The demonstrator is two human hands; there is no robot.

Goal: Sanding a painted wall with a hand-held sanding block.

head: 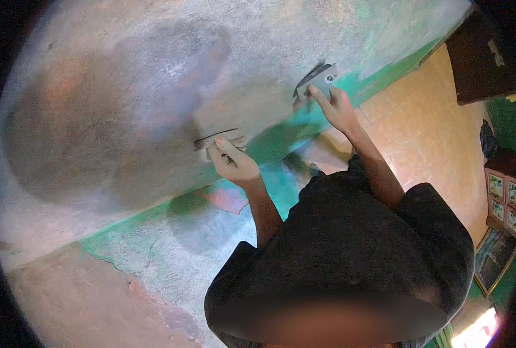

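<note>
My left hand (236, 165) grips a pale flat scraper (206, 142) between thumb and fingers. Its thin dark edge faces the wall, though I cannot tell whether it touches. Farther right, my right hand (341, 108) pinches a grey flat scraper (315, 83) with a dark blade edge and a round hole or fitting near one corner. Its shadow falls close beside the blade. Both tools are held at a patchy plastered wall (162, 100), greyish with pinkish and green areas. My fingers hide the lower part of each scraper.
Green paint (366, 89) runs along the wall's lower edge. Tan floor tiles (432, 126) stretch to the right. Beyond them stand dark furniture (475, 56), a small cabinet with picture panels (503, 195) and a framed picture (497, 256). Cracked, peeling plaster (144, 261) covers the adjoining wall at lower left.
</note>
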